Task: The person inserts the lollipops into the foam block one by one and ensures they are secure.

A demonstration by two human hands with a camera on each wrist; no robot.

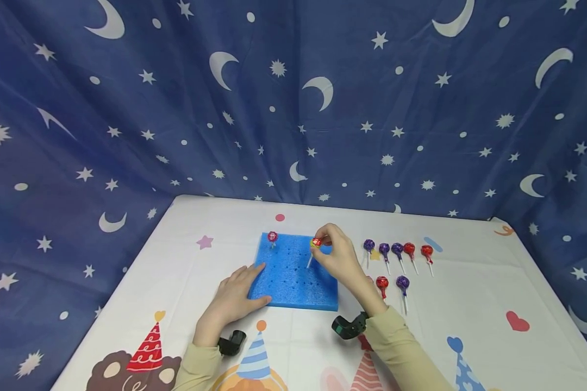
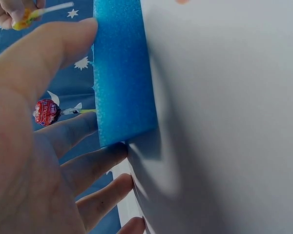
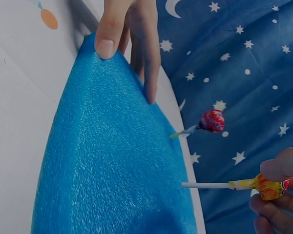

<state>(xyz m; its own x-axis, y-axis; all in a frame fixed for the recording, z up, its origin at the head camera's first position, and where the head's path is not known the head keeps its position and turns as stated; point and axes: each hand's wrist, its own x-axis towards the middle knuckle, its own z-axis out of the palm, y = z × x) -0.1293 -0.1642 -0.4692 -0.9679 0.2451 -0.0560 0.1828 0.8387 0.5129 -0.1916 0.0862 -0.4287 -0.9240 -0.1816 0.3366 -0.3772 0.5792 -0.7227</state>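
Note:
My right hand (image 1: 341, 258) pinches a yellow-and-red wrapped lollipop (image 3: 269, 187) by its candy head, the white stick pointing down at the blue foam board (image 1: 293, 296). Whether the stick's tip touches the foam I cannot tell. Small holes dot the board's top. A red lollipop (image 1: 272, 237) stands upright in its far left corner. My left hand (image 1: 235, 296) lies against the board's left side, fingers spread, the thumb along the near edge. In the left wrist view the foam's side (image 2: 124, 73) sits between that thumb and the fingers.
Right of the board, loose lollipops lie in two rows: several purple and red ones in the far row, with a purple lollipop (image 1: 403, 282) and a red lollipop (image 1: 382, 282) nearer. My right forearm partly covers another. A starry blue curtain (image 1: 274, 136) hangs behind the patterned white tablecloth (image 1: 469, 304).

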